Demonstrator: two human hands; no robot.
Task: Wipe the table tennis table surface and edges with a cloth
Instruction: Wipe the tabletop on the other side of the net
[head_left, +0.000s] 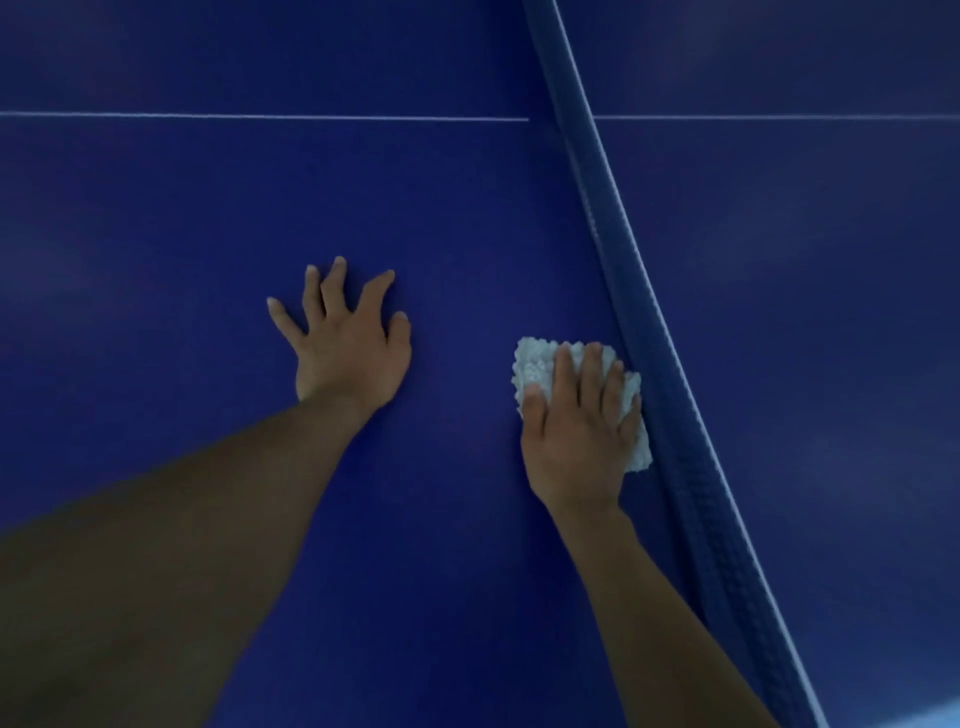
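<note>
Two bare hands are on a big blue desk (182, 218). It is a table tennis table, and its top fills almost the whole view.

The left hand (349, 347) is open. Its fingers (332, 286) are spread wide and bent a little, and the tips touch the blue top. It holds nothing. Its arm comes in from the bottom left corner.

The right hand (576, 426) lies flat on top of a small white cloth (535, 364). The fingers are straight and close together, and they rest on the cloth and do not curl around it. The thumb sits at the left edge of the cloth. The cloth looks fluffy and bumpy. It lies flat on the desk, and bits of it peek out above the fingertips and along the right side of the hand.

The cloth is just beside the net (613, 249). Its right edge looks like it touches the bottom of the net, but I cannot tell for sure. The net is dark blue with a thin white strip on top. It runs from the top middle down to the bottom right.

One thin white line (260, 115) crosses the desk far above the hands, and it goes on past the net on the other side. The two hands are apart, with bare blue desk between them.
</note>
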